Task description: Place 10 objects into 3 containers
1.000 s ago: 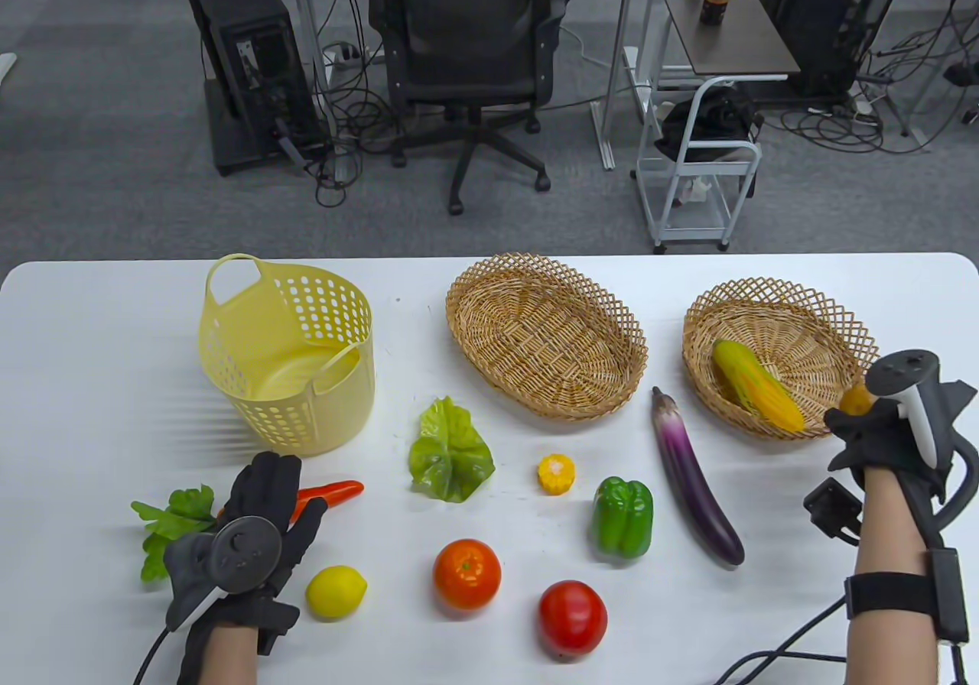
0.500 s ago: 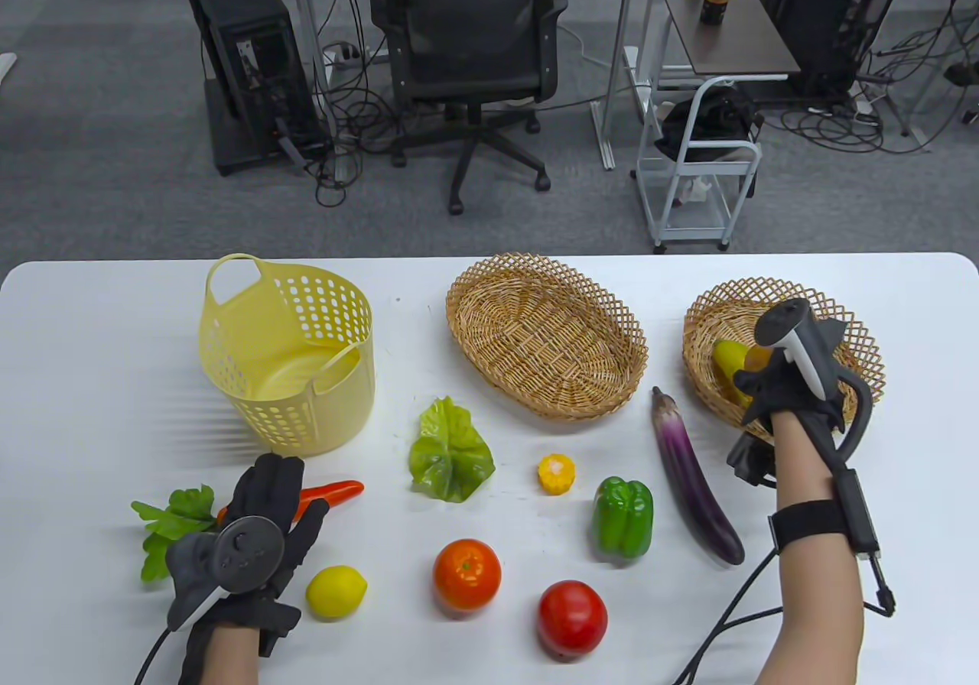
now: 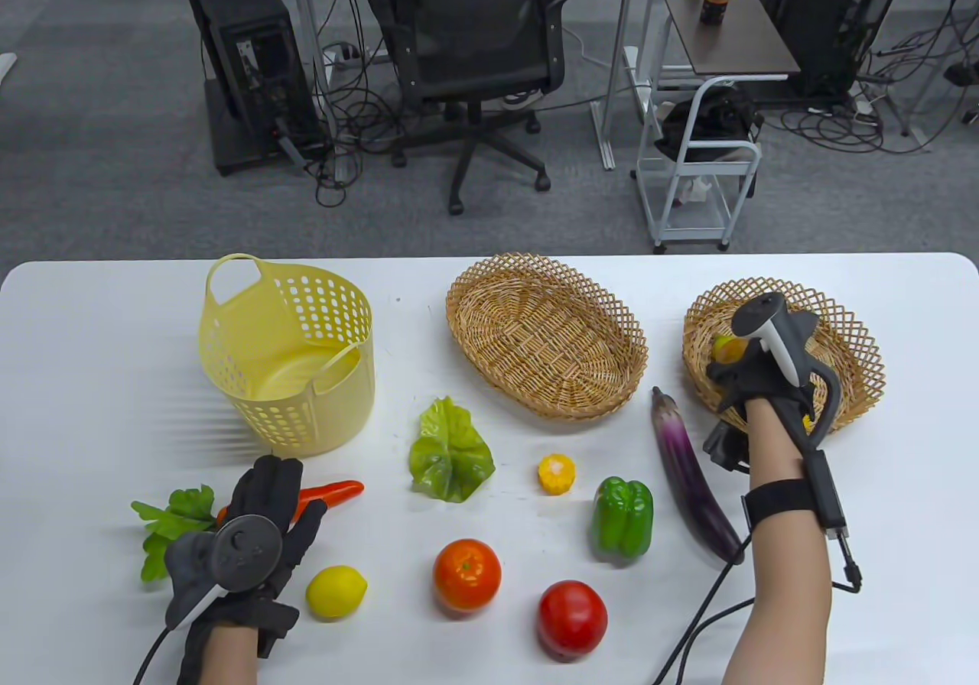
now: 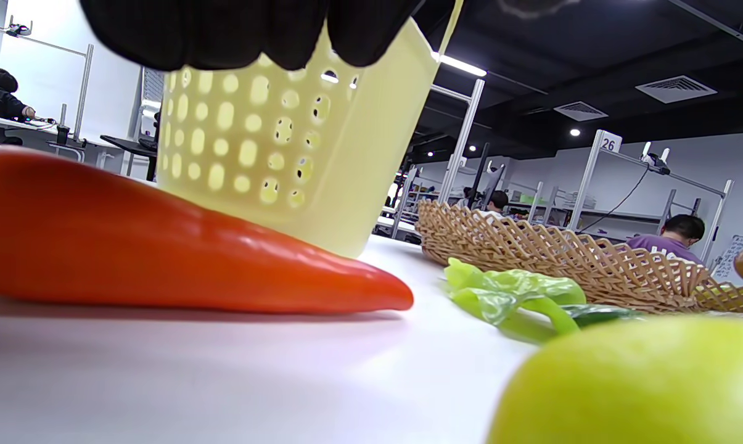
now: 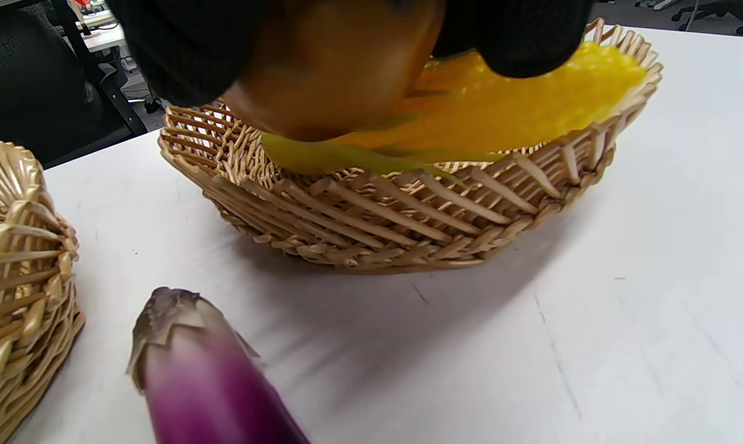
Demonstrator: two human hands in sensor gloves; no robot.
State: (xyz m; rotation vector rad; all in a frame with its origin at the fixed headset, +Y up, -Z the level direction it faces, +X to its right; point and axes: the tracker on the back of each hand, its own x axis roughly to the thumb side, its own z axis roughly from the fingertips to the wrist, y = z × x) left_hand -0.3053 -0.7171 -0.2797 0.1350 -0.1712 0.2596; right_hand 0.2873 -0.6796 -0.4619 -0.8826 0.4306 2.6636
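My right hand [image 3: 738, 375] grips a round orange-brown fruit [image 5: 334, 68] and holds it over the right wicker basket [image 3: 849, 333], just above the yellow corn cob [image 5: 507, 105] lying inside. My left hand [image 3: 264, 513] lies open over the orange carrot [image 3: 333, 491] near the table's front left; in the left wrist view its fingertips [image 4: 223, 31] hang above the carrot [image 4: 161, 246] without closing on it. The yellow plastic basket [image 3: 291, 356] and the middle wicker basket [image 3: 547, 333] hold nothing.
A purple eggplant [image 3: 692, 478] lies just left of my right forearm. A green pepper [image 3: 623, 517], tomato [image 3: 572, 618], orange [image 3: 467, 574], lemon [image 3: 336, 592], lettuce leaf [image 3: 450, 452] and a small yellow corn piece [image 3: 556, 473] lie across the front of the table.
My right hand has carried the orange-brown fruit from the right basket's outer right edge leftward to above the corn inside. My left hand has stayed on the carrot.
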